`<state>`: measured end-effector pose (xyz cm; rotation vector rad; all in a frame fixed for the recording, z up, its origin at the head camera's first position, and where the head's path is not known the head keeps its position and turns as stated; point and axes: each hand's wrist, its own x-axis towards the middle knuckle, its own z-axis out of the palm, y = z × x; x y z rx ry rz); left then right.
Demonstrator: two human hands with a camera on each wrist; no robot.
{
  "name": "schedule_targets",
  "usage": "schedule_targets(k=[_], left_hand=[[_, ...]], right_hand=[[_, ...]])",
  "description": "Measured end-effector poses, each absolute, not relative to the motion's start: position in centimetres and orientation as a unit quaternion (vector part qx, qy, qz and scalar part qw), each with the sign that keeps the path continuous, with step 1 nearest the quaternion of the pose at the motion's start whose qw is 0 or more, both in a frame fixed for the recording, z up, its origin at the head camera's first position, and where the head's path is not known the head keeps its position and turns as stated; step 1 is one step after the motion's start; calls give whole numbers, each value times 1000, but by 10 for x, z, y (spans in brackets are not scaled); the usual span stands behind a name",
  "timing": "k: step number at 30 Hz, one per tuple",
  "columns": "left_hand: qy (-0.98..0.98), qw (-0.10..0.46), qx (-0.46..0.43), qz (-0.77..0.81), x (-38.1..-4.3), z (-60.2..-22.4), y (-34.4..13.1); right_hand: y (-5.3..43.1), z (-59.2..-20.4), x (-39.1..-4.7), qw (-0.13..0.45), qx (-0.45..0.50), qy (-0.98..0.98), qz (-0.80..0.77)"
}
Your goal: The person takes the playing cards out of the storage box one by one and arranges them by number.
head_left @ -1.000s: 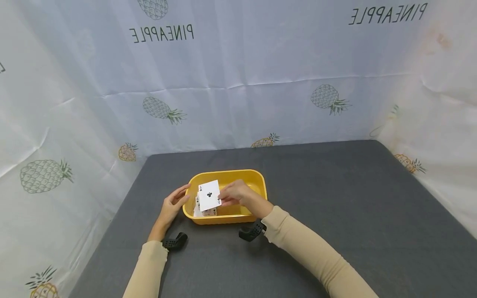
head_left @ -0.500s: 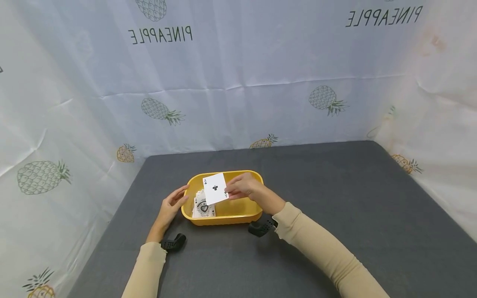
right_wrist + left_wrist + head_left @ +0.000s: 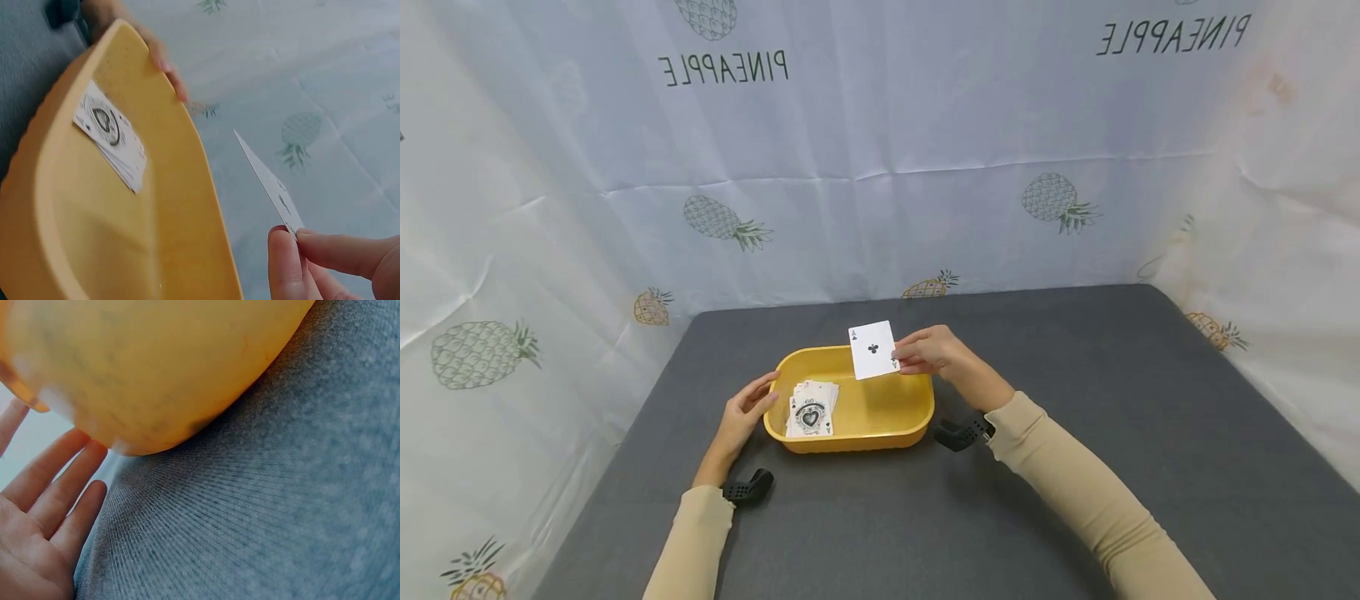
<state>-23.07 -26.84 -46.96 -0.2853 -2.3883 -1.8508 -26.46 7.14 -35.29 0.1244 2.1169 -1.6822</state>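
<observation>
A white playing card, the ace of clubs [image 3: 873, 349], is held face up above the right part of a yellow plastic bin [image 3: 850, 439]. My right hand [image 3: 936, 352] pinches it at its right corner; the right wrist view shows thumb and fingers [image 3: 284, 262] on the card's edge. In the bin's left part lies a loose stack of cards [image 3: 811, 415], with an ace bearing a large ornate heart-shaped emblem on top. My left hand [image 3: 741, 421] rests at the bin's left end, its fingers [image 3: 65, 481] fairly straight against the wall.
The bin stands on a dark grey cloth-covered table [image 3: 1075, 417]. White curtains [image 3: 880, 108] printed with pineapples hang behind and on both sides. Each wrist wears a black camera band, such as the left band [image 3: 748, 487].
My right hand has lifted the ace of clubs away from the stack, up and to the right, uncovering the cards below. The left hand has stayed at the bin's left end.
</observation>
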Motion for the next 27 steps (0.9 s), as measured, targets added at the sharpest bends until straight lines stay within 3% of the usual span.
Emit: schedule_targets(k=[9, 27], left_hand=[[-789, 45, -95, -605, -231, -470, -271], [-787, 48, -91, -608, -232, -471, -269]], right_hand=[[110, -358, -274, 195, 48, 771, -605], [158, -397, -321, 114, 171, 720, -663]])
